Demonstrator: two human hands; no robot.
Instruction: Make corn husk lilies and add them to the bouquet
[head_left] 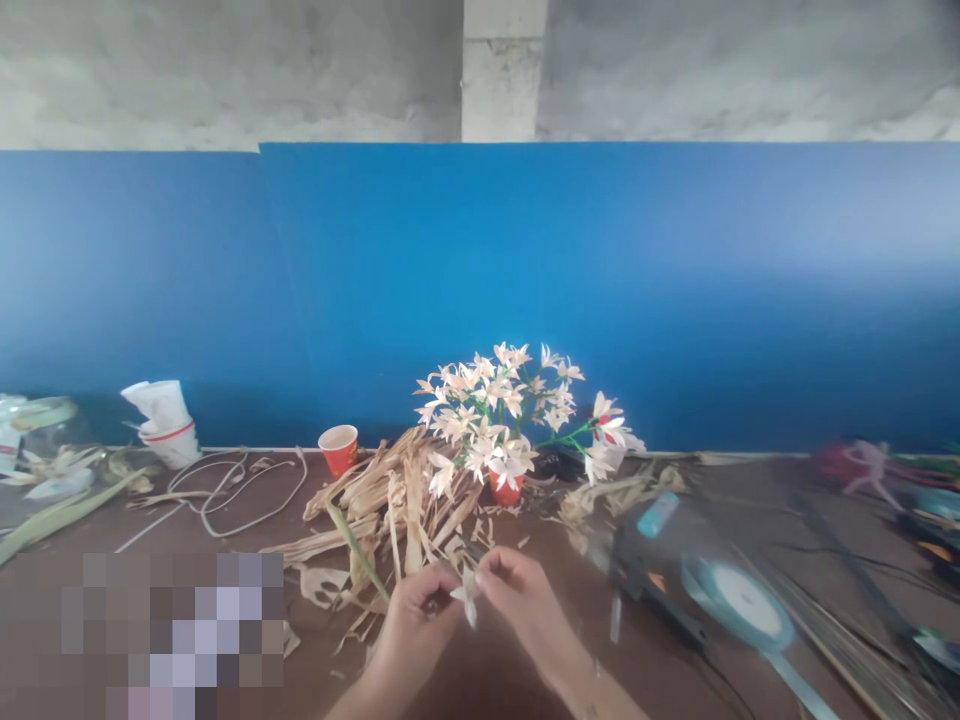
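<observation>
Near the front centre, my left hand has its fingers closed at the left side of a small white flower. My right hand pinches the same flower from the right, thumb and forefinger together at its upper part. The flower's pale petals point downward between both hands. Behind them, dry husk strips lie in a loose pile. Beyond the hands, a bunch of cream-white flowers on green stems stands in a red cup.
Another red paper cup and a white cup stand behind on the left, near a white cable. On the right lie a ribbon roll, a blurred black tool and a light-blue object. A blue panel rises behind the brown table.
</observation>
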